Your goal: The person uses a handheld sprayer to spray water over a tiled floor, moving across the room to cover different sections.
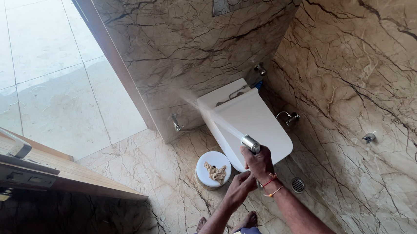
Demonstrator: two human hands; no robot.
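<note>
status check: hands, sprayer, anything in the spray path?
Right hand gripping the chrome hand sprayer; left hand touching just below it. Water jet hitting the marble wall above the closed white toilet. Spray path clear; white bucket with rag sits beside the toilet.

glossy veined marble walls [362, 72]; shiny metal sprayer [250, 143]; smooth white toilet lid [252, 119]; wood door [65, 173].

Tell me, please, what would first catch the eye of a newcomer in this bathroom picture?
At centre, the right hand holds a chrome hand sprayer shooting a jet of water toward the marble wall, above the closed white toilet. The left hand touches the right wrist. Left of the toilet stands a white bin with a crumpled cloth on its lid.
</note>
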